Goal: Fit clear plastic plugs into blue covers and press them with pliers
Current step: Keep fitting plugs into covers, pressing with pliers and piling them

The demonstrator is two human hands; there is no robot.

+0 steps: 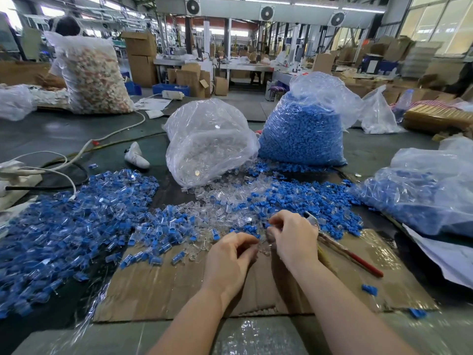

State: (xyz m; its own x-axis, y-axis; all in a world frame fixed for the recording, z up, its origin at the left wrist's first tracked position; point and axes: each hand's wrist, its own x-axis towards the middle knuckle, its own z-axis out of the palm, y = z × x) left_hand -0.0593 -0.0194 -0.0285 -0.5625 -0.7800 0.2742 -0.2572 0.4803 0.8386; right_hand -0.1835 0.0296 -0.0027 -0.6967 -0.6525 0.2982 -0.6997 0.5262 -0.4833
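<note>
My left hand [231,257] and right hand [294,238] meet over the cardboard sheet [179,285] on the dark worktop [64,129], fingers curled, pinching a clear plug [263,245] and blue cover [267,224]. Pliers [340,248] lie right of them. Beyond the cardboard: bags [302,134], factory hall.

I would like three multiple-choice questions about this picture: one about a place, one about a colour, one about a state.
1. Where do the pliers lie?
A. right of the right hand
B. on the white shoe
C. inside the clear bag

2. What colour are the pliers' handles?
A. green
B. red
C. white

3. What is the state of the bag of blue covers standing at the back?
A. empty
B. folded flat
C. open at the top and full

Answers: 1 A, they lie on the cardboard beside that hand. 2 B, a red grip shows. 3 C, its plastic gapes above a tall blue heap.
</note>
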